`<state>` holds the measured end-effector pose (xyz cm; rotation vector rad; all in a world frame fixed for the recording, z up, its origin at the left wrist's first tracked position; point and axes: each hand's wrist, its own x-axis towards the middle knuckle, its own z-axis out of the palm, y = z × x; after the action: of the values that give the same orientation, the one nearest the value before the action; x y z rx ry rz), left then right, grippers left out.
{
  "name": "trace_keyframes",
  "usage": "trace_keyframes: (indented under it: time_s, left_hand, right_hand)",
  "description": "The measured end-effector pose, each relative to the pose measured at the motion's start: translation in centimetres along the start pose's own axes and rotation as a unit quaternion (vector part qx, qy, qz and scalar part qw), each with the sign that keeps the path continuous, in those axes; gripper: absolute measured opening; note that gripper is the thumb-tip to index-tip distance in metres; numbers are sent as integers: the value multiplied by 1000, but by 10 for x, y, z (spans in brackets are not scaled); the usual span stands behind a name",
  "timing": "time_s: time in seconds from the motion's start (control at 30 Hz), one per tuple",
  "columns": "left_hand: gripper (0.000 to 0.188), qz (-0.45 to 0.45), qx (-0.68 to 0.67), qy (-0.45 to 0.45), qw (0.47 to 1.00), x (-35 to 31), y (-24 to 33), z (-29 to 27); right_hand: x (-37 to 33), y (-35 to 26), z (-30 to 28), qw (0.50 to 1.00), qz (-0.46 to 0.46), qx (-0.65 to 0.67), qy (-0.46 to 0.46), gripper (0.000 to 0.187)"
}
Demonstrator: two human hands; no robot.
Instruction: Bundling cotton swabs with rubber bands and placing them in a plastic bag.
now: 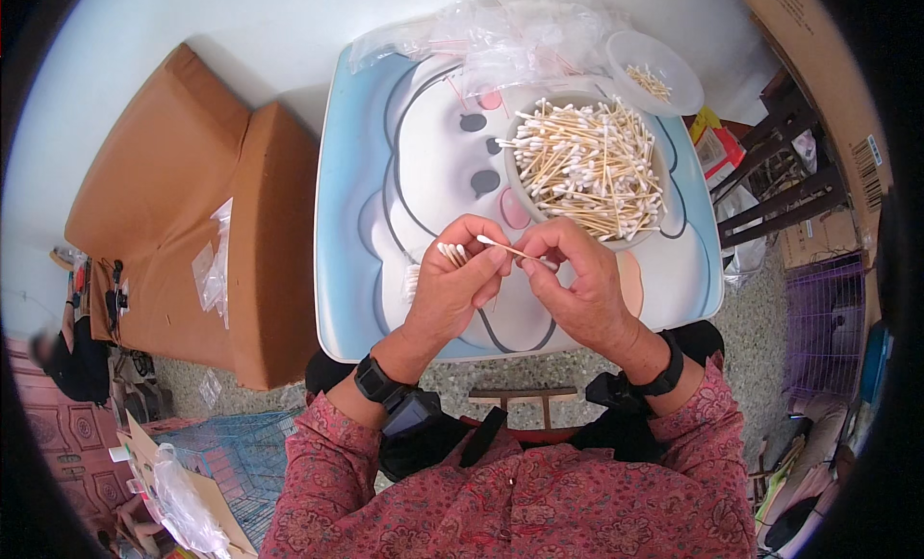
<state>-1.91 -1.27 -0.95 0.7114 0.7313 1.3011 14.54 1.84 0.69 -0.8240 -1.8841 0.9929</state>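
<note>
Toward six o'clock on the table, the left hand and right hand pinch one cotton swab together; the left also clasps a swab bunch. At one o'clock from them sits a bowl of loose swabs.

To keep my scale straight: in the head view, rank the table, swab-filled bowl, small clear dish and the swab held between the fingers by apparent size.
1. Table
2. Swab-filled bowl
3. Small clear dish
4. Held swab, by area
</note>
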Motion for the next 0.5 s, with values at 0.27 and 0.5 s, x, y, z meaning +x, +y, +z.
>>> trace_keyframes:
  time_s: [0.27,0.5]
  left_hand:
    - [11,6,-7,-9,1000,-1,-1,-1]
    - [11,11,-8,-17,1000,-1,-1,-2]
  right_hand:
    - [-1,2,1,1000,5,10,4,12]
    - [0,2,-1,1000,-17,8,2,12]
